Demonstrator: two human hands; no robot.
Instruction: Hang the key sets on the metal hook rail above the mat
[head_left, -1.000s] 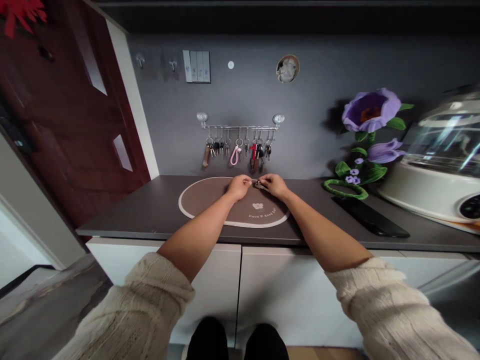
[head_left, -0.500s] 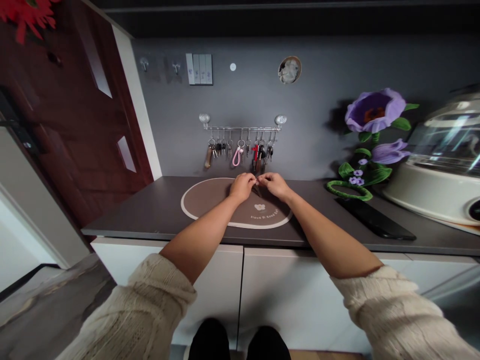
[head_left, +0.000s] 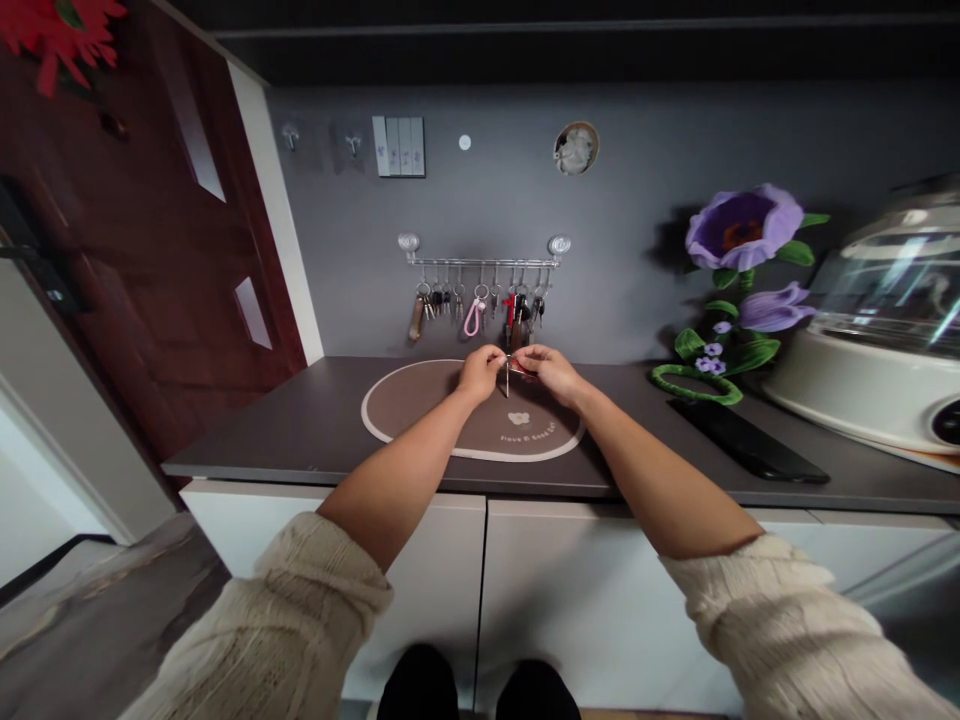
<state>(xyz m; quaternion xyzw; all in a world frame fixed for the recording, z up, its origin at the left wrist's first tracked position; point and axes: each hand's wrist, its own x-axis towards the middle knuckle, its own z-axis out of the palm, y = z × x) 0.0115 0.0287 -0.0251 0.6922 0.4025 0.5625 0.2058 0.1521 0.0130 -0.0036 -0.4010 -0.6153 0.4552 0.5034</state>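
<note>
Over the brown oval mat point(head_left: 412, 410), both of my hands are close together with their fingertips pinched. A slim metal key point(head_left: 507, 384) hangs down between them from what looks like a small ring. My left hand point(head_left: 480, 372) is closed at the left side of that ring. My right hand point(head_left: 547, 370) is closed at its right side, with a small red and shiny piece point(head_left: 523, 368) showing under the fingers; its kind is unclear. Behind the hands, several key bunches hang from a clear hook rail point(head_left: 487, 262) on the wall, one with a pink loop point(head_left: 472, 319).
On the right of the counter point(head_left: 630, 440) lie a black phone-like slab point(head_left: 750, 440) and a purple plush flower point(head_left: 745, 228) on a green ring base. A white appliance with a clear lid point(head_left: 870, 350) stands at far right. A dark red door point(head_left: 172, 200) is at left.
The key now hangs straight down between my hands, where before it slanted to the right. The red piece shows more under my right fingers. My hands have parted slightly.
</note>
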